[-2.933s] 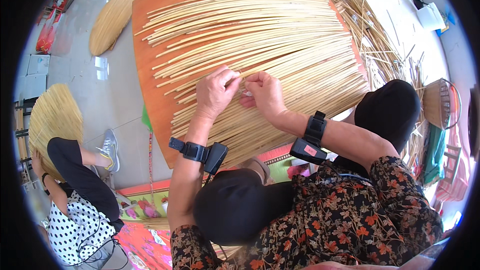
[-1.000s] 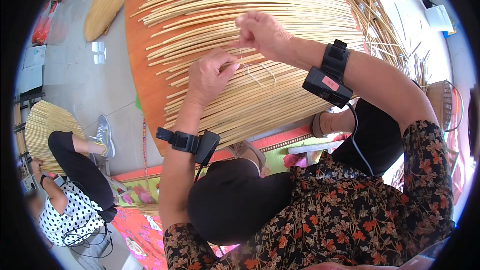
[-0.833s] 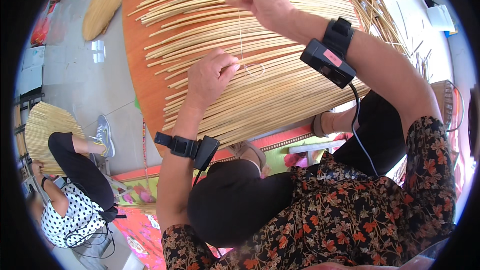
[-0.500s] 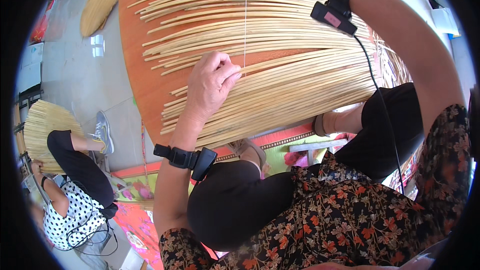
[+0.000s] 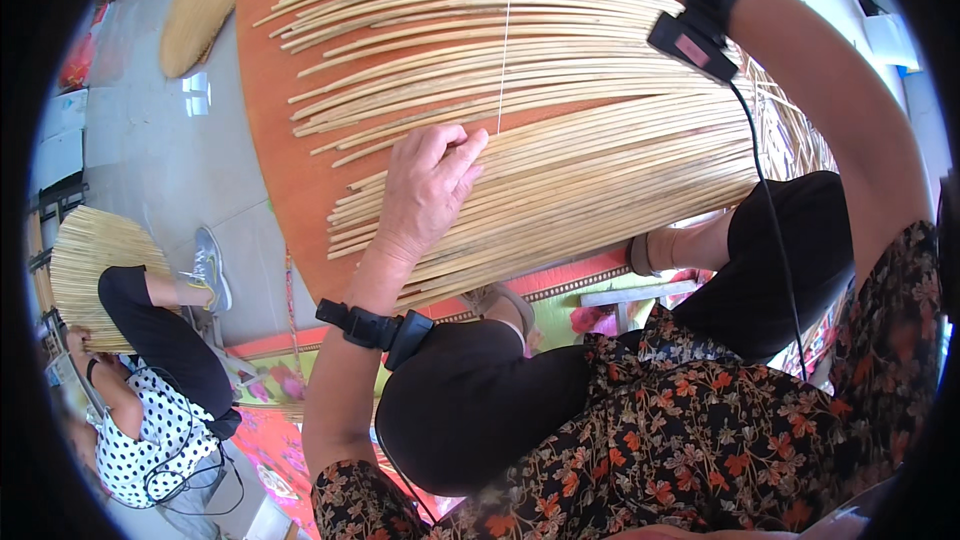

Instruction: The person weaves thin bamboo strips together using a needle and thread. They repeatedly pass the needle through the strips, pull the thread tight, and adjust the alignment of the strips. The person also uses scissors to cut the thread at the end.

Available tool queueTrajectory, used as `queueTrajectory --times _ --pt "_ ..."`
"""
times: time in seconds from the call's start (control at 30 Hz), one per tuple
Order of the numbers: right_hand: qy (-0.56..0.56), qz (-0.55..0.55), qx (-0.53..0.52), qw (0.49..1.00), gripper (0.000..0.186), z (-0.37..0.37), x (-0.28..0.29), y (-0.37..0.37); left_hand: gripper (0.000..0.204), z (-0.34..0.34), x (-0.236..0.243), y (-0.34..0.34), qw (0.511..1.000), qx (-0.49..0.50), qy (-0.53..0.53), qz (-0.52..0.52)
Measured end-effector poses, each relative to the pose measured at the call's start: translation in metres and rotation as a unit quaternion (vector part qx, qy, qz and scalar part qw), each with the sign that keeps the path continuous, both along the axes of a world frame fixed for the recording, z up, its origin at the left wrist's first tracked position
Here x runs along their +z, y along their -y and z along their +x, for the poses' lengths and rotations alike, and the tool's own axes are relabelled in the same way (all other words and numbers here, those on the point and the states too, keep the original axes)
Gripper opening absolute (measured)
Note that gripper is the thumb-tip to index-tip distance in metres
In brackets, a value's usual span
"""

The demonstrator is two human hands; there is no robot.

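Our left hand [image 5: 425, 185] lies palm-down on the fan of pale reed strips [image 5: 560, 130], fingers curled loosely and pressing the strips where a thin thread [image 5: 505, 40] comes down to meet them — the thumb and forefinger tips sit right at the thread's lower end, though we cannot tell whether they actually pinch it. The thread runs straight up from there, taut, toward the top edge of the view.

Our right arm [image 5: 830, 100] stretches up and away across the right side, a black wrist device [image 5: 700, 15] strapped on it with a cable trailing down; the right hand itself is out of view past the upper rim, so we cannot say what its grip is doing. A similar black band [image 5: 375, 325] sits on our left wrist.

The reed strips spread in a wide sheaf across an orange-brown board [image 5: 290, 170] (it stands on a grey floor), their loose ends splaying toward the left and their other ends gathering toward the right, near our knee in black trousers [image 5: 790, 260]. Our floral blouse [image 5: 700, 430] fills the lower right.

Another finished reed fan [image 5: 200, 0] lies on the floor at the upper left. At the lower left a second person [image 5: 150, 390] in a polka-dot top sits bent over another reed piece [image 5: 95, 265] — well apart from us.
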State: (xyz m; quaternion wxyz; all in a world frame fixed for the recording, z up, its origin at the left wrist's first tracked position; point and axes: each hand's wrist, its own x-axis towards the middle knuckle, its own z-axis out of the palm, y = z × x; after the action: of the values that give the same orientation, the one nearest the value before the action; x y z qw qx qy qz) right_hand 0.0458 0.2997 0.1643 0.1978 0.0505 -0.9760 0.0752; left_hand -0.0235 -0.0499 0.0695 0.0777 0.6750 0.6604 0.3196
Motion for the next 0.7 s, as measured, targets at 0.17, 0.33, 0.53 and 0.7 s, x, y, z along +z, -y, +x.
queueTrajectory --times 0.17,0.33,0.53,0.7 --pt "-0.067 -0.248 0.003 0.967 0.015 0.051 0.074 0.109 0.045 -0.001 0.0 0.013 1.0 0.008 -0.015 -0.018" --pt "0.073 -0.363 0.158 0.915 0.012 0.154 0.078 0.195 0.039 0.001 0.001 0.003 0.999 0.003 -0.034 -0.004" --pt "0.052 -0.162 -0.151 0.974 0.011 0.171 -0.024 0.175 0.038 -0.003 -0.001 0.002 1.0 -0.004 -0.024 0.011" --pt "0.099 -0.124 -0.191 0.969 0.014 0.18 -0.067 0.177 0.04 -0.002 -0.001 0.004 1.0 -0.005 -0.014 0.007"
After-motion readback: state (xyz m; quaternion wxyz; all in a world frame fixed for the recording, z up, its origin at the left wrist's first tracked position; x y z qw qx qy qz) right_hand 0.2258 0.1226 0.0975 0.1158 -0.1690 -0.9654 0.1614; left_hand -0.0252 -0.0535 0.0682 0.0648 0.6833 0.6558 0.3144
